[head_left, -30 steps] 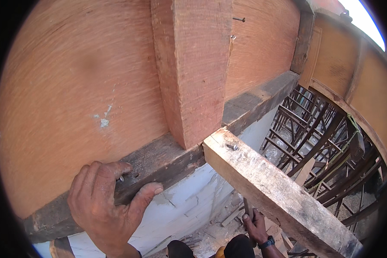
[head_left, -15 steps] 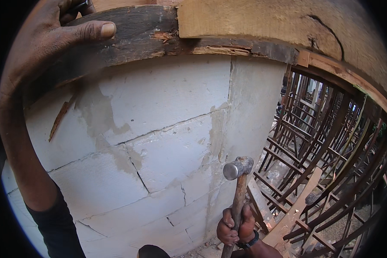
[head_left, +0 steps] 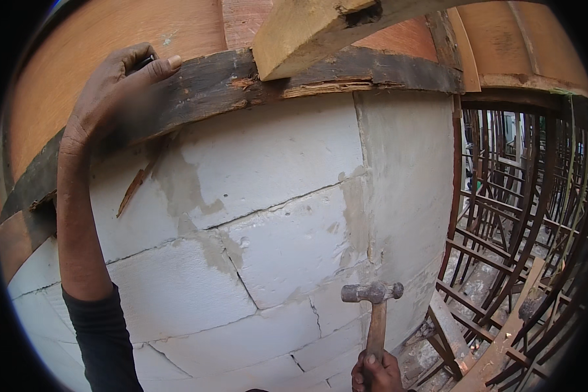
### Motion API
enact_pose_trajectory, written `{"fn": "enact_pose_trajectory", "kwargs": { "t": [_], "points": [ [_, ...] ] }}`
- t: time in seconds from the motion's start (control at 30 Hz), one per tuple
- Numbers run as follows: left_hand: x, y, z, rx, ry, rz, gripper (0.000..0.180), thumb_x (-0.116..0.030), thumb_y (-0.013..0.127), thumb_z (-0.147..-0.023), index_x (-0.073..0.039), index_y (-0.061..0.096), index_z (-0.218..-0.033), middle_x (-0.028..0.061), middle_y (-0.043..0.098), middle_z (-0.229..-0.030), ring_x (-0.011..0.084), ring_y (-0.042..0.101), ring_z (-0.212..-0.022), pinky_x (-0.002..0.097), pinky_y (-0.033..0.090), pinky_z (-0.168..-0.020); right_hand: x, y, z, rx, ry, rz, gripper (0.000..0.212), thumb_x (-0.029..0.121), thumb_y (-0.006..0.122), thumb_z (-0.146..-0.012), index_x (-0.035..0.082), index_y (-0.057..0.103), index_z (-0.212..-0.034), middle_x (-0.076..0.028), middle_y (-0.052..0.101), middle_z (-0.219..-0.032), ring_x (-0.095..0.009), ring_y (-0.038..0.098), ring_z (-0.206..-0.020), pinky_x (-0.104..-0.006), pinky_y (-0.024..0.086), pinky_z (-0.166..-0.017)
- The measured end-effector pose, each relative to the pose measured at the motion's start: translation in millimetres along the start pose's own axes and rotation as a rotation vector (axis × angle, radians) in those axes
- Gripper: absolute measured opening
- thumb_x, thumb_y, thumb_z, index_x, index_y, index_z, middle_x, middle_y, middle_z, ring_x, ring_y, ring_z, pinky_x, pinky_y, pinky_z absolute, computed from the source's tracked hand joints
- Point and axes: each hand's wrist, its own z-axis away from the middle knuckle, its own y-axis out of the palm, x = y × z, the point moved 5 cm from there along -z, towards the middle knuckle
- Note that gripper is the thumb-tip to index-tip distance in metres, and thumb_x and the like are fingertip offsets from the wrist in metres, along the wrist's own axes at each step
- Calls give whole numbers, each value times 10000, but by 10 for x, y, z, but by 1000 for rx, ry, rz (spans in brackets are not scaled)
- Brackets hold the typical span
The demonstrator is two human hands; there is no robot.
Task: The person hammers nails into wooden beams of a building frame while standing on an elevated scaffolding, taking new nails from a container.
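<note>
My left hand is raised at the upper left, against the dark weathered wooden beam. Its fingers curl around a small dark rod-like thing, too hidden to name, and the thumb lies over the beam's upper part. Low on the right, my right hand is closed round the wooden handle of a hammer. The hammer stands upright, its metal head turned sideways in front of the white block wall and apart from the beam.
A pale timber juts over the beam, with orange-brown plywood panels behind. A splintered strip of wood hangs below the beam at the left. To the right stand many thin scaffold props, with loose planks leaning among them.
The view has shifted, showing more plywood above the beam. The hammer has turned so its head shows side-on. My left hand stays at the beam.
</note>
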Motion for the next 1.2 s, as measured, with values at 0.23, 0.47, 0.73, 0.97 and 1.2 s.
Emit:
{"fn": "enact_pose_trajectory", "kwargs": {
  "t": [0.23, 0.47, 0.73, 0.97, 1.2],
  "points": [
    [199, -186, -61, -303, 239, 30, 311, -311, 474, -1010, -37, 583, -911, 24, 523, -836, 127, 453, -807, 269, 416, -801, 144, 108, -12, -110, -125, 71, 265, 314, 596, -989, 71, 510, -928, -2, 497, -599, -94, 481, -439, -244, 423, -396],
    [33, -111, 66, -593, 415, 76, 258, -229, 492, -1044, -42, 665, -1083, 40, 600, -945, 115, 527, -980, 265, 414, -896, 253, 31, -41, -215, -222, 210, 262, 291, 620, -977, 58, 522, -907, -2, 513, -598, -89, 468, -425, -243, 401, -394],
    [-831, 491, 770, -426, 1137, -248, 345, -89, 757, -788, -201, 738, -1114, 9, 679, -971, 168, 644, -853, 304, 570, -726, 145, 21, -170, -246, -113, 435, 421, 363, 705, -907, 0, 492, -921, -25, 535, -580, -114, 561, -462, -279, 465, -431],
    [-932, 853, 469, -364, 1164, -198, 327, -128, 716, -807, -185, 729, -1129, 41, 694, -1084, 205, 680, -957, 334, 612, -813, 80, -1, -202, -204, -24, 587, 461, 416, 701, -902, -13, 533, -892, -52, 577, -587, -134, 592, -477, -296, 485, -454],
    [-935, 811, 508, -371, 1230, -249, 318, -115, 686, -820, -121, 718, -1137, 67, 687, -1120, 219, 690, -963, 343, 622, -833, 43, -25, -248, -183, -25, 689, 488, 437, 706, -894, -19, 532, -871, -89, 599, -571, -166, 628, -481, -318, 503, -475]
  ]
}}
